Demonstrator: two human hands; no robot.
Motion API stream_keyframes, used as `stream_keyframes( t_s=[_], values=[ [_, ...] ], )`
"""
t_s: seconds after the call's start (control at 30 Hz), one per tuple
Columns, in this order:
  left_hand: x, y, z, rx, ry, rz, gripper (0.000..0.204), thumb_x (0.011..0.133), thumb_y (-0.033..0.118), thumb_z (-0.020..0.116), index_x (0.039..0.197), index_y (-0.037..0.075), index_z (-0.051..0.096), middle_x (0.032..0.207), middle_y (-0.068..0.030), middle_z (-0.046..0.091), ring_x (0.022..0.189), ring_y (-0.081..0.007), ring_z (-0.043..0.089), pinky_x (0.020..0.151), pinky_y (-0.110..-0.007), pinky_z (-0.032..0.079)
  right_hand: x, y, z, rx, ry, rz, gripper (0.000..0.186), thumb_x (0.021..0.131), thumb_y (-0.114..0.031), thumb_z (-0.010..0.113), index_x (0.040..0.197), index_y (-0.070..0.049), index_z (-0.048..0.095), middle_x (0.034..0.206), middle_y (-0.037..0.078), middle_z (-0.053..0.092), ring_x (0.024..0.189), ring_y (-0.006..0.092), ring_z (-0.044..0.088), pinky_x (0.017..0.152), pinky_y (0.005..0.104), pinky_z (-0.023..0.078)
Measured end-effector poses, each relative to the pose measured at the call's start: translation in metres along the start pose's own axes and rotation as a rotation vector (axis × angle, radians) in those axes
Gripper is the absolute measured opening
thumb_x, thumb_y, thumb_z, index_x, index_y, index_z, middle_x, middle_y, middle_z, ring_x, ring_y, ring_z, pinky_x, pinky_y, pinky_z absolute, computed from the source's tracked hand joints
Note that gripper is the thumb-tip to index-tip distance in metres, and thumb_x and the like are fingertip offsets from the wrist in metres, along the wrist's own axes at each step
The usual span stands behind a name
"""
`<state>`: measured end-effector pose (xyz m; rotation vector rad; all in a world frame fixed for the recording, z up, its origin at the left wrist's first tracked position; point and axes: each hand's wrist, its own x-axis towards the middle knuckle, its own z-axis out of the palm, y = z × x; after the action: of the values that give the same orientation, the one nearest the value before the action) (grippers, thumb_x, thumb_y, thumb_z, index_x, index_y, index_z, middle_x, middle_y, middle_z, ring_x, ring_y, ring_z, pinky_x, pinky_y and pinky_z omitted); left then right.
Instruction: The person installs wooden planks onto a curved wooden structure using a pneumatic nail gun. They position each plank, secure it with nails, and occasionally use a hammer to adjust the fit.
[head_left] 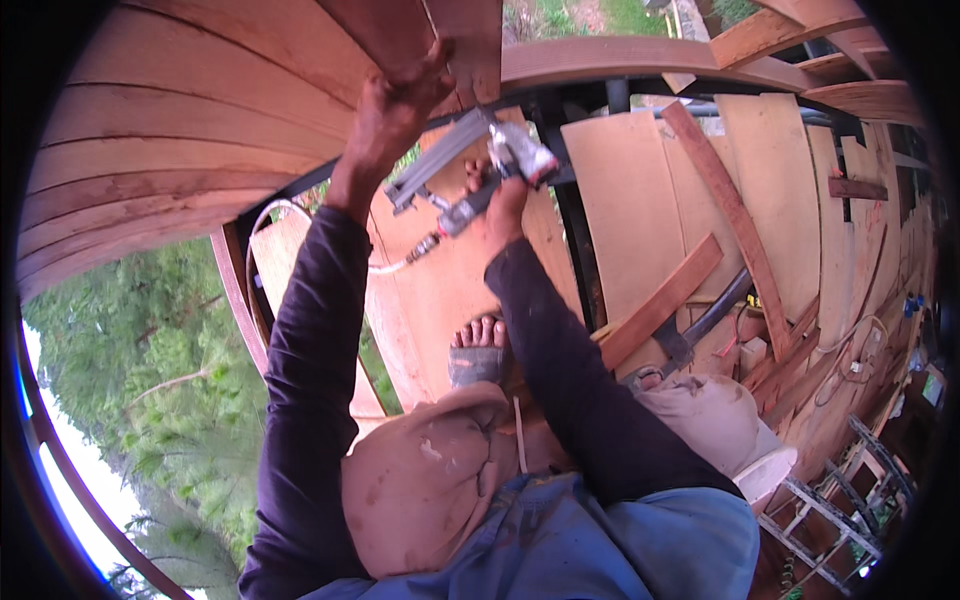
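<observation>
My left hand (398, 95) grips a dark reddish wooden board (475, 35) at the top, beside the curved wall of planks (200, 120). My right hand (505, 205) holds a pneumatic nail gun (525, 150) with a long grey magazine, its head close below that board. A hose (385, 268) runs from the tool's fitting toward the left. My bare, dusty foot (470, 345) in a worn grey covering rests on a pale plywood sheet (400, 300) below the tool.
Plywood sheets (620, 210) lie over dark metal beams, with loose red planks (720, 190) on top. A black pipe (720, 310) lies among them. Metal ladders or frames (840, 510) stand at lower right. Green trees (160, 380) show beyond the left edge.
</observation>
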<state>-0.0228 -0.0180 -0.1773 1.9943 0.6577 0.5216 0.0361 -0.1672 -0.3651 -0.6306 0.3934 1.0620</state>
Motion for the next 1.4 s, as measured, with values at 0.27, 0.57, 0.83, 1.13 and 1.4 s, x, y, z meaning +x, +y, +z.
stream_keyframes(
  t_s=[0.27, 0.57, 0.83, 1.13, 1.4],
  values=[
    [0.004, 0.002, -0.021, -0.079, 0.02, -0.06, 0.044, 0.095, 0.021, 0.07, 0.136, 0.009, 0.063, 0.114, -0.0047, 0.075, 0.09, -0.007, 0.065, 0.088, -0.027, 0.05, -0.069, -0.047, 0.048, -0.102, -0.114, -0.213, 0.037, 0.097, -0.042, 0.063, 0.111, -0.008, 0.061, 0.097, 0.009, 0.069, 0.059, 0.0094, 0.056, 0.059, 0.0315, 0.049],
    [0.16, 0.226, -0.05, 0.344, -0.668, 0.65, 0.058, 0.088, 0.037, 0.073, 0.136, 0.008, 0.057, 0.132, -0.0234, 0.054, 0.124, -0.0331, 0.052, 0.103, -0.041, 0.04, -0.099, -0.038, 0.123, -0.064, -0.316, -0.37, 0.036, 0.09, -0.028, 0.076, 0.114, -0.005, 0.063, 0.096, 0.012, 0.07, 0.053, 0.01, 0.056, 0.054, 0.0287, 0.049],
    [0.238, 0.166, 0.011, 0.925, -0.353, 0.155, 0.076, 0.082, 0.062, 0.071, 0.13, 0.004, 0.063, 0.122, -0.0143, 0.068, 0.102, -0.0264, 0.066, 0.082, -0.038, 0.054, -0.095, -0.049, 0.154, -0.025, -0.308, -0.488, 0.037, 0.089, -0.015, 0.075, 0.12, -0.005, 0.058, 0.098, 0.016, 0.073, 0.054, 0.0115, 0.058, 0.05, 0.0272, 0.048],
    [0.213, 0.19, 0.027, 1.089, -0.474, -0.112, 0.06, 0.088, 0.059, 0.065, 0.124, 0.011, 0.068, 0.12, -0.0094, 0.067, 0.102, -0.024, 0.068, 0.067, -0.041, 0.062, -0.092, -0.048, 0.158, -0.047, -0.315, -0.472, 0.035, 0.088, -0.012, 0.074, 0.118, -0.002, 0.059, 0.1, 0.017, 0.073, 0.055, 0.0128, 0.058, 0.051, 0.028, 0.047],
    [0.214, 0.194, 0.018, 0.92, -0.759, -0.09, 0.052, 0.089, 0.05, 0.066, 0.128, 0.016, 0.067, 0.125, -0.007, 0.066, 0.114, -0.0245, 0.064, 0.066, -0.043, 0.064, -0.09, -0.051, 0.155, -0.004, -0.292, -0.428, 0.02, 0.087, -0.001, 0.071, 0.106, 0.001, 0.067, 0.08, 0.006, 0.066, 0.057, 0.0126, 0.061, 0.05, 0.0291, 0.048]
  ],
)
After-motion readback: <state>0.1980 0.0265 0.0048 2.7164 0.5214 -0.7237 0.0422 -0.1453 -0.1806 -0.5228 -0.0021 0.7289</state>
